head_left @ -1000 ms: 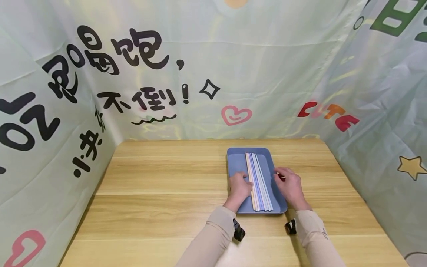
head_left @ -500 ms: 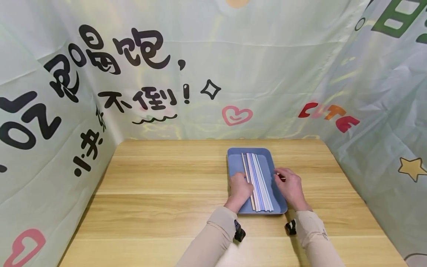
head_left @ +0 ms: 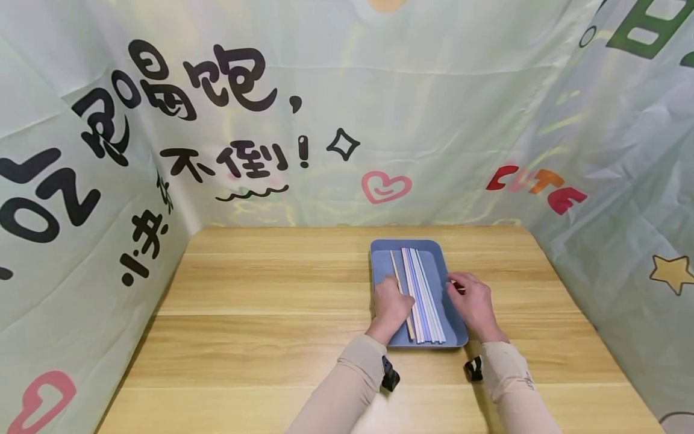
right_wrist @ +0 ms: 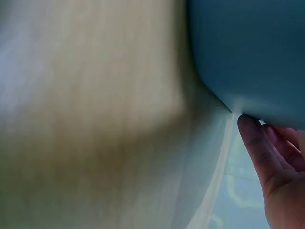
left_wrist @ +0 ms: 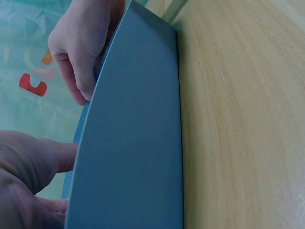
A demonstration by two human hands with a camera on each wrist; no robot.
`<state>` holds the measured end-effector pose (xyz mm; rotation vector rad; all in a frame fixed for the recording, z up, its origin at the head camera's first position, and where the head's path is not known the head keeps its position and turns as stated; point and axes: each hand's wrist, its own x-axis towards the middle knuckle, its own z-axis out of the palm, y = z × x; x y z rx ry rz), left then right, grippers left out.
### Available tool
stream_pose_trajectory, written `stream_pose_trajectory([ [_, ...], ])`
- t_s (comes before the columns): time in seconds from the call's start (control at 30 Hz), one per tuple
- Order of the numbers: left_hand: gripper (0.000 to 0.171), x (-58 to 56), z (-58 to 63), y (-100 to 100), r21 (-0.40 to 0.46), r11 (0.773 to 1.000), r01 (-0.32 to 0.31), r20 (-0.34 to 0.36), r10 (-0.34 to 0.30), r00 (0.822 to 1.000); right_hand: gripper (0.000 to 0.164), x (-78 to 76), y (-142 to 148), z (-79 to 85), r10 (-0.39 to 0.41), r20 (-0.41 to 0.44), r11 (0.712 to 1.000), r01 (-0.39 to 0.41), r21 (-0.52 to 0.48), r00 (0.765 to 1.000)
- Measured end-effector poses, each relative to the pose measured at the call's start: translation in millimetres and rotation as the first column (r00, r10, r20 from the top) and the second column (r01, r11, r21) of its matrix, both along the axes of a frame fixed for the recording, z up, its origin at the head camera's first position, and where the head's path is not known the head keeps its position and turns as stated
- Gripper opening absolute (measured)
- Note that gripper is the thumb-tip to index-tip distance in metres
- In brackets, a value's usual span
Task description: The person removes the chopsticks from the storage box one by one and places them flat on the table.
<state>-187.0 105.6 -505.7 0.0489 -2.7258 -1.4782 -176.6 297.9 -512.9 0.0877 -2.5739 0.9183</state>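
Note:
A blue rectangular tray (head_left: 453, 328) sits on the wooden table at right of centre in the head view. Inside lies a bundle of pastel chopsticks (head_left: 425, 301), side by side and lengthwise. One yellowish chopstick (head_left: 394, 263) lies apart on their left, at a slight slant. Over the tray's left part, my left hand (head_left: 391, 302) pinches this chopstick; the fingertips are hidden. My right hand (head_left: 473, 301) grips the tray's right rim with thumb and curled fingers. In the left wrist view the tray wall (left_wrist: 128, 119) hides what the left fingers touch.
The wooden table (head_left: 260, 289) extends to the left and in front of the tray. Printed cloth (head_left: 434, 120) hangs behind and along both sides. A black wrist camera (head_left: 390, 375) sits at the left cuff, another camera (head_left: 473, 368) at the right.
The far end of the yellowish chopstick has shifted left, away from the bundle. My left thumb has drawn in and the hand has moved slightly. The right hand stays at the rim.

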Motion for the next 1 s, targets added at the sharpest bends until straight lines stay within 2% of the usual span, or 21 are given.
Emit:
stream_pose_trajectory([
  [0.1, 0.035, 0.2, 1.2, -0.9, -0.028, 1.0, 0.001, 0.002, -0.001, 1.0, 0.025, 0.2, -0.3, 1.0, 0.001, 0.007, 1.0, -0.001, -0.001, 1.0],
  [0.2, 0.038, -1.9, -2.8, -0.6, -0.051, 0.999, 0.009, 0.017, -0.008, 1.0, 0.025, 0.8, 0.0, 1.4, 0.0, 0.021, 1.0, 0.0, -0.004, 1.0],
  [0.3, 0.036, -8.8, -15.5, 1.6, -0.038, 0.999, 0.018, 0.03, -0.017, 0.999, 0.026, 1.3, 0.5, 1.1, -0.003, 0.034, 1.0, 0.003, -0.001, 0.999],
  [0.4, 0.015, -14.0, -23.7, 1.7, -0.004, 1.0, 0.018, 0.075, -0.017, 0.997, 0.026, 1.7, 1.0, 0.4, -0.004, 0.038, 1.0, 0.003, 0.005, 0.999],
  [0.43, 0.012, -13.5, -21.3, -0.3, 0.013, 1.0, 0.019, 0.092, -0.02, 0.996, 0.027, 1.7, 1.1, 0.1, -0.003, 0.035, 1.0, 0.003, 0.005, 0.999],
  [0.47, 0.016, -12.5, -17.6, -2.5, 0.027, 0.999, 0.018, 0.107, -0.021, 0.994, 0.027, 1.7, 1.3, -0.2, -0.002, 0.032, 1.0, 0.002, 0.005, 0.999],
  [0.57, 0.036, -4.5, 2.0, -11.1, 0.058, 0.998, 0.009, 0.137, -0.017, 0.99, 0.027, 1.6, 1.4, -1.2, 0.001, 0.029, 1.0, -0.001, 0.002, 1.0],
  [0.63, 0.035, 1.4, 16.6, -16.9, 0.091, 0.996, 0.009, 0.146, -0.023, 0.989, 0.026, 1.6, 1.4, -1.5, 0.001, 0.029, 1.0, -0.001, -0.001, 1.0],
  [0.77, 0.036, 3.0, 24.0, -23.7, 0.155, 0.988, 0.015, 0.171, -0.041, 0.984, 0.027, 1.6, 0.8, -1.1, -0.001, 0.04, 1.0, 0.001, -0.003, 0.999],
  [0.93, 0.039, 2.4, 30.0, -39.0, 0.326, 0.945, 0.039, 0.195, -0.107, 0.975, 0.027, 1.1, 0.3, 0.1, -0.005, 0.046, 1.0, 0.005, -0.003, 0.999],
  [1.0, 0.039, 2.4, 32.4, -45.6, 0.366, 0.929, 0.049, 0.193, -0.127, 0.973, 0.027, 0.5, 0.7, -0.1, -0.002, 0.039, 1.0, 0.002, -0.004, 0.999],
])
